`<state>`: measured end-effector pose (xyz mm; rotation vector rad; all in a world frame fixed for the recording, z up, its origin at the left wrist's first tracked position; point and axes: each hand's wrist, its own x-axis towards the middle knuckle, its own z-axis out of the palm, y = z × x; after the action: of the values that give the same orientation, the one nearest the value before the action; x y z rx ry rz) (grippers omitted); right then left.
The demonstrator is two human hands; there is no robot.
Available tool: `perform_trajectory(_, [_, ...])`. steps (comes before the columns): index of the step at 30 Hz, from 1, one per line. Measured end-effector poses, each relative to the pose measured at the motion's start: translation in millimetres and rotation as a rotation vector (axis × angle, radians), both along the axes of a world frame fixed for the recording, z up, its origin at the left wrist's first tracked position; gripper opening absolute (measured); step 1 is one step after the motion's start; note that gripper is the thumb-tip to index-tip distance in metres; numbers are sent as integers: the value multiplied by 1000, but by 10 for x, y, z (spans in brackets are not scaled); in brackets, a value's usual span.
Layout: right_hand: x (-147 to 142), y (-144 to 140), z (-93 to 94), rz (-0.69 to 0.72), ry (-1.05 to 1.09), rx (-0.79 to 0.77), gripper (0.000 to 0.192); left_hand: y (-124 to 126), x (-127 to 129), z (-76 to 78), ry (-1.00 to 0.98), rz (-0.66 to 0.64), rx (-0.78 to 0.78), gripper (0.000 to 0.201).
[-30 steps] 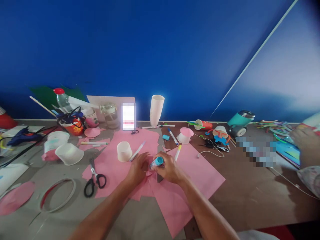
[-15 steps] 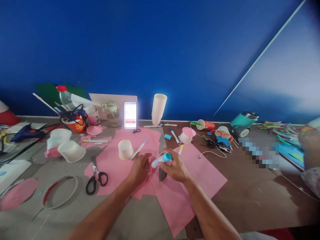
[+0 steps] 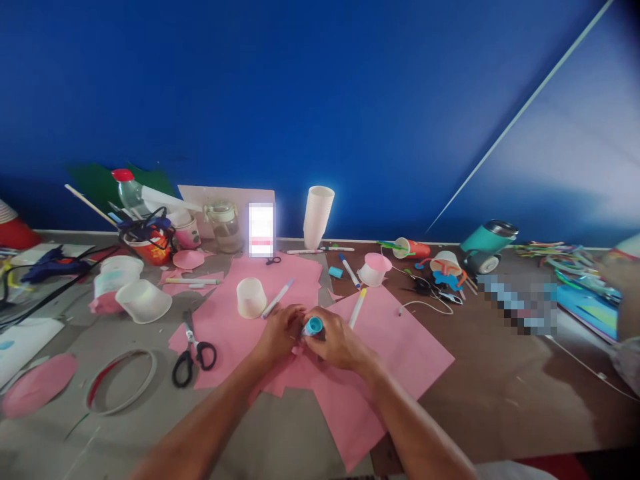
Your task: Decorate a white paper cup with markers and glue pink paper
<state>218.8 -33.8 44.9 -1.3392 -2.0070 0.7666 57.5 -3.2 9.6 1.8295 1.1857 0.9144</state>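
The glue stick, white-bodied with a blue end pointing up toward the camera, stood in the closed grip of the right hand, its lower end pressed down on a small pink paper piece at the middle of the table. The left hand lay just beside it, fingers curled down onto the same pink piece and touching the right hand's fingers; whether it pinched the paper or only pressed it flat could not be told.

Both hands rested over large pink paper sheets that overlapped across the grey table. Just beyond the left hand stood an upturned white paper cup, with a white marker lying slantwise beside it. Another marker with a yellow tip lay just past the right hand. To the left, black-handled scissors lay on the edge of the pink sheet, and a tape ring lay farther left on the bare table, near a pink paper disc. A clear plastic cup lay tipped on its side behind the scissors. Against the blue wall stood a tall stack of white cups and a glowing phone screen. Far right, a teal tumbler lay on its side.
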Motion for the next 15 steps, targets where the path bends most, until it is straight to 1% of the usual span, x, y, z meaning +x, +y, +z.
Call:
perform_trajectory(4, [15, -11, -6, 26, 18, 4, 20, 2, 1, 31, 7, -7, 2, 25])
perform_trajectory(7, [41, -24, 0, 95, 42, -2, 20, -2, 5, 55, 50, -21, 24, 28])
perform_trajectory(11, [98, -14, 9, 174, 53, -55, 24, -7, 7, 67, 96, -53, 55, 29])
perform_trajectory(15, [141, 13, -12, 183, 83, -128, 31, -15, 4, 56, 86, -80, 42, 27])
